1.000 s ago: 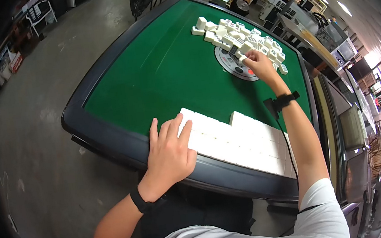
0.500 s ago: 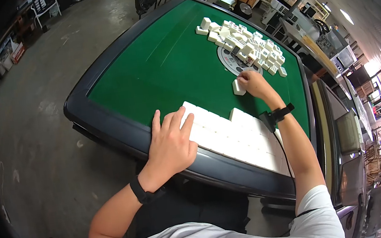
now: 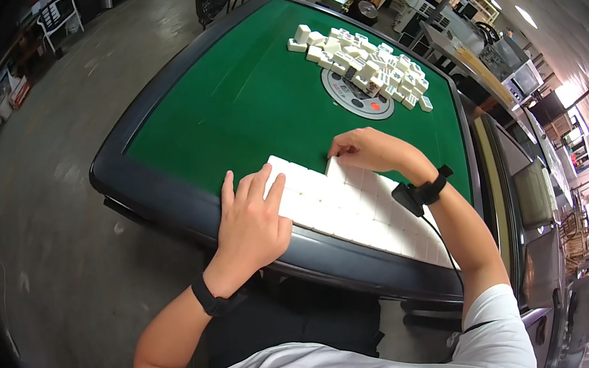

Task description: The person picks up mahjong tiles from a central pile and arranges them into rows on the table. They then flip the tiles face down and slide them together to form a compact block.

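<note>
White mahjong tiles (image 3: 339, 211) lie in close rows along the near edge of the green table top (image 3: 218, 112), their blank faces up. My left hand (image 3: 251, 223) rests at the left end of these rows, its fingers apart and touching the end tiles. At the far side of the rows, my right hand (image 3: 372, 150) pinches a mahjong tile (image 3: 334, 167) between thumb and fingers, at the left end of the uppermost row. My right wrist and forearm hide part of the rows.
A loose heap of mahjong tiles (image 3: 368, 62) sits on the far side, beside the round centre panel (image 3: 366, 104). A raised dark rim (image 3: 162, 198) borders the table. A thin cable (image 3: 438, 232) hangs from the black wrist strap (image 3: 435, 186) across the right of the rows.
My right hand has brought a mahjong tile from the open felt near the centre panel down and left to the rows. My left hand stays on the row's end; the view has shifted slightly.
</note>
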The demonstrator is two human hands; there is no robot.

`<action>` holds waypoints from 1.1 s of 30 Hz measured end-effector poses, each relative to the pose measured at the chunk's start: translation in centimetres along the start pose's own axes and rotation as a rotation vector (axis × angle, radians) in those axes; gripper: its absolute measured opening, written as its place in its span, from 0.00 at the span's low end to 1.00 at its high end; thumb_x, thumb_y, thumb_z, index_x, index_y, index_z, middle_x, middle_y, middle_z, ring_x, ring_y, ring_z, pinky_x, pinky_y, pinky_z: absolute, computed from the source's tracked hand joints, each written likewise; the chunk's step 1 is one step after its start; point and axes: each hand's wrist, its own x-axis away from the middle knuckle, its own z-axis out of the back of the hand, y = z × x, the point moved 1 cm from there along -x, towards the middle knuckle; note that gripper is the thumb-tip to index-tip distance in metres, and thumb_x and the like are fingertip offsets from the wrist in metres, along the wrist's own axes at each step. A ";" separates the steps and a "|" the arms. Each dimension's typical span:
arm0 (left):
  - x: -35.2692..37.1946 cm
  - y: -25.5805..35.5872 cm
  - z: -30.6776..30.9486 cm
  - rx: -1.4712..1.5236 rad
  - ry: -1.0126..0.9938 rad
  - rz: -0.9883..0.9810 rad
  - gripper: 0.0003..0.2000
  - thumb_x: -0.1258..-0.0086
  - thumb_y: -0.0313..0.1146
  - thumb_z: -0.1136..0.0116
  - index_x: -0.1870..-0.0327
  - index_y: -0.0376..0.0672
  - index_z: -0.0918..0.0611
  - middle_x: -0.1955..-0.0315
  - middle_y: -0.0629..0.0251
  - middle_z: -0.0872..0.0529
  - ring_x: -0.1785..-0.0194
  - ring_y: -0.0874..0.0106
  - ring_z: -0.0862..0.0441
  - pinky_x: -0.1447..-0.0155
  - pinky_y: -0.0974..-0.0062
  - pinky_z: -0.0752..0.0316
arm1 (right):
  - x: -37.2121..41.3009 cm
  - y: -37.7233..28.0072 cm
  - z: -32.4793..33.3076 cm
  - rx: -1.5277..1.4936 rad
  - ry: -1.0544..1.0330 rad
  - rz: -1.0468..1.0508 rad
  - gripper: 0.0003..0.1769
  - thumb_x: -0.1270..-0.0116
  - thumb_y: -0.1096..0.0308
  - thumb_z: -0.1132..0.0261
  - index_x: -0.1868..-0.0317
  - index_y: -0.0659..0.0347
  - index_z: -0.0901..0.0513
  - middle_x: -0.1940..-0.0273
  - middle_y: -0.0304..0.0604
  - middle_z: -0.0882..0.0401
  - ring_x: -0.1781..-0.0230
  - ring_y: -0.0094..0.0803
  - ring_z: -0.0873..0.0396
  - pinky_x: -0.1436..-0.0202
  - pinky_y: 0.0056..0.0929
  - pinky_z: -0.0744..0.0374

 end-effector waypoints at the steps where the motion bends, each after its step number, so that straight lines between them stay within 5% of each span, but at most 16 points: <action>1: 0.0 0.0 0.0 0.003 -0.004 0.004 0.28 0.35 0.29 0.44 0.32 0.30 0.16 0.30 0.41 0.19 0.28 0.47 0.22 0.16 0.31 0.41 | -0.6 0.1 0.5 0.016 -0.073 -0.035 0.14 0.20 0.63 0.33 0.43 0.60 0.08 0.54 0.48 0.06 0.53 0.40 0.10 0.44 0.38 0.14; 3: 0.0 -0.1 0.1 0.000 -0.004 0.010 0.28 0.35 0.29 0.44 0.32 0.30 0.16 0.30 0.41 0.19 0.28 0.47 0.22 0.16 0.31 0.42 | -2.3 2.8 1.4 -0.073 -0.041 -0.047 0.20 0.22 0.56 0.32 0.39 0.58 0.09 0.48 0.50 0.05 0.49 0.44 0.09 0.41 0.40 0.14; 6: 0.0 -0.2 0.0 0.018 0.005 0.020 0.28 0.35 0.29 0.44 0.32 0.30 0.16 0.30 0.41 0.19 0.28 0.47 0.22 0.16 0.31 0.42 | -4.8 7.3 3.9 0.101 0.527 -0.137 0.32 0.30 0.57 0.24 0.32 0.68 0.14 0.38 0.62 0.10 0.37 0.57 0.12 0.31 0.49 0.16; 8: -0.1 -0.2 0.1 0.036 0.000 0.023 0.28 0.36 0.29 0.44 0.32 0.30 0.16 0.30 0.41 0.19 0.28 0.47 0.22 0.16 0.32 0.42 | -6.5 11.3 5.3 0.292 0.772 -0.260 0.30 0.32 0.57 0.23 0.36 0.67 0.14 0.44 0.63 0.12 0.42 0.64 0.14 0.34 0.54 0.16; 11: -0.1 -0.3 0.1 0.044 0.004 0.017 0.28 0.36 0.29 0.43 0.33 0.30 0.15 0.31 0.41 0.19 0.28 0.47 0.21 0.16 0.31 0.41 | -7.9 17.0 5.0 0.583 0.639 -0.349 0.23 0.33 0.60 0.23 0.42 0.63 0.12 0.47 0.62 0.12 0.43 0.65 0.16 0.37 0.57 0.16; 17: -0.1 -0.4 0.1 0.047 0.014 0.022 0.28 0.36 0.30 0.43 0.33 0.29 0.15 0.30 0.40 0.19 0.29 0.48 0.21 0.16 0.31 0.41 | -7.7 16.4 4.2 0.412 0.840 -0.165 0.20 0.34 0.57 0.21 0.47 0.60 0.08 0.50 0.62 0.11 0.46 0.63 0.14 0.38 0.56 0.16; 19: -0.1 -0.3 -0.1 0.052 0.001 0.012 0.28 0.36 0.30 0.43 0.33 0.29 0.15 0.30 0.40 0.19 0.28 0.48 0.21 0.16 0.31 0.41 | -7.5 16.5 4.0 0.361 0.776 -0.215 0.20 0.32 0.55 0.22 0.48 0.61 0.07 0.51 0.61 0.09 0.48 0.60 0.12 0.40 0.52 0.15; 22: -0.1 -0.5 0.0 0.045 0.009 0.019 0.28 0.36 0.30 0.42 0.33 0.29 0.15 0.30 0.40 0.19 0.28 0.48 0.21 0.16 0.31 0.41 | -8.4 15.7 3.9 0.050 0.494 -0.293 0.20 0.26 0.54 0.28 0.52 0.65 0.09 0.60 0.50 0.09 0.62 0.37 0.13 0.52 0.38 0.17; 25: 0.1 -0.5 0.1 0.051 0.012 0.028 0.28 0.36 0.30 0.42 0.33 0.29 0.15 0.30 0.40 0.19 0.28 0.48 0.22 0.16 0.32 0.41 | -8.4 12.3 3.4 -0.011 0.381 -0.297 0.26 0.31 0.49 0.25 0.46 0.64 0.08 0.51 0.55 0.06 0.49 0.47 0.08 0.43 0.42 0.14; 33: 0.2 -0.4 0.0 0.043 0.032 0.016 0.28 0.35 0.30 0.42 0.33 0.29 0.16 0.30 0.40 0.19 0.28 0.48 0.21 0.15 0.33 0.42 | -4.1 -2.0 0.2 -0.007 -0.079 -0.102 0.28 0.37 0.50 0.21 0.47 0.68 0.09 0.54 0.53 0.06 0.52 0.45 0.08 0.47 0.38 0.14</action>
